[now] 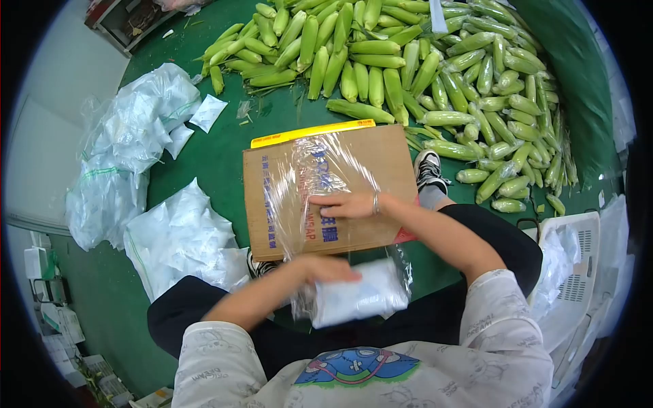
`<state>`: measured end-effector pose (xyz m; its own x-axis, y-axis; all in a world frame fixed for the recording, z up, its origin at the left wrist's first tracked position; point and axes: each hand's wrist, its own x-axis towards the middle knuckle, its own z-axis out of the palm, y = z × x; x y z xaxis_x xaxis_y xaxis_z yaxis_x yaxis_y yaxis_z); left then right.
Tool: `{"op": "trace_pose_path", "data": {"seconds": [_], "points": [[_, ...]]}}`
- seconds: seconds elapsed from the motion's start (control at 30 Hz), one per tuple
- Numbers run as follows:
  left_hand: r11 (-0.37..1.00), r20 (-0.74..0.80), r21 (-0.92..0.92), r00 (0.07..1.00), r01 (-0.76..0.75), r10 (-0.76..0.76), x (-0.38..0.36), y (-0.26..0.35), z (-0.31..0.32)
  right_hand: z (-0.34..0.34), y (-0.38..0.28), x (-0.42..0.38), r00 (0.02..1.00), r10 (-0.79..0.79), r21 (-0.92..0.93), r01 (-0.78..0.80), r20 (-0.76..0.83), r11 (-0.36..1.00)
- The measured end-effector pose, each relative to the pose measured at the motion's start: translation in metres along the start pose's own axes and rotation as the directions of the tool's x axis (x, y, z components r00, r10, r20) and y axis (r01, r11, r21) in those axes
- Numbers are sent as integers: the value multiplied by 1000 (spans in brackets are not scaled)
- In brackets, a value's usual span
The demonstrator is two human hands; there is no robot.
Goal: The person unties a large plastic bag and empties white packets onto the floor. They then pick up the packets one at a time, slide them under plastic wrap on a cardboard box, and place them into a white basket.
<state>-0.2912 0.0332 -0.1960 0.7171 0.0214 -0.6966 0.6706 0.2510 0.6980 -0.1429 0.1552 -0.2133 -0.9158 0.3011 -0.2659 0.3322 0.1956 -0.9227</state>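
Note:
A brown cardboard box (272, 177) with blue and red print lies in front of me, clear plastic film (299, 163) stretched over its top. My right hand (347, 204) rests on the film, fingers extended and apart from the palm, holding nothing. Nearer my body, a white pack (364, 299) wrapped in clear film hangs at the box's near edge, above my lap. My left hand (326, 270), blurred by motion, is at the pack's upper left; its fingers are too smeared to read. A yellow strip (313, 132) shows along the box's far edge.
Green corn cobs (333, 54) are heaped at the back, with film-wrapped cobs (503, 122) at the right. Bags of white packs (180, 238) lie on the green floor at the left. A white crate (578, 272) stands at the right. My shoes flank the box.

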Motion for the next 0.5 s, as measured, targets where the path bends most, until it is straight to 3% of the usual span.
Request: {"op": "trace_pose_path", "data": {"seconds": [0.03,0.07,0.1,0.13,0.17,0.2,0.23,0.3,0.33,0.37,0.4,0.43,0.47,0.5], "points": [[984,-32,-156,995,87,-93,9,-6,41,10,2,-3,997,-21,-107,13,-69,994],[951,-41,-289,991,113,-130,48,-55,84,18,7,-4,997,-21,-114,12,-78,993],[911,140,-393,971,-124,193,60,-77,109,29,14,-6,987,-61,-150,38,-146,988],[599,203,-745,756,-293,622,72,-82,140,42,16,-10,972,-102,-187,62,-210,980],[500,186,-818,692,-284,698,69,-78,150,53,1,-24,972,-101,-189,61,-213,980],[352,-87,-884,850,-306,520,58,-61,169,62,-29,-49,981,12,41,-4,-193,999],[225,-181,-923,868,-312,462,59,-64,176,72,-54,-72,982,119,267,-75,-150,961],[-49,-94,-995,723,-83,685,71,-73,163,100,-79,-114,990,-133,635,136,-52,761],[-81,-25,-994,591,68,806,70,-64,153,117,-91,-127,965,-24,378,126,-263,917],[-58,14,-987,443,149,896,59,-43,147,130,-93,-135,903,131,419,57,-408,906],[-57,17,-986,440,155,898,53,-41,168,145,-89,-144,866,303,577,-21,-397,816],[-24,-80,-996,781,-83,619,44,-44,193,160,-82,-151,816,455,715,-76,-357,695],[115,-259,-950,938,-291,230,32,-44,209,191,-73,-158,693,630,822,-93,-352,562],[129,-275,-943,935,-308,226,11,-31,223,225,-64,-164,552,774,907,-75,-309,415]]}}
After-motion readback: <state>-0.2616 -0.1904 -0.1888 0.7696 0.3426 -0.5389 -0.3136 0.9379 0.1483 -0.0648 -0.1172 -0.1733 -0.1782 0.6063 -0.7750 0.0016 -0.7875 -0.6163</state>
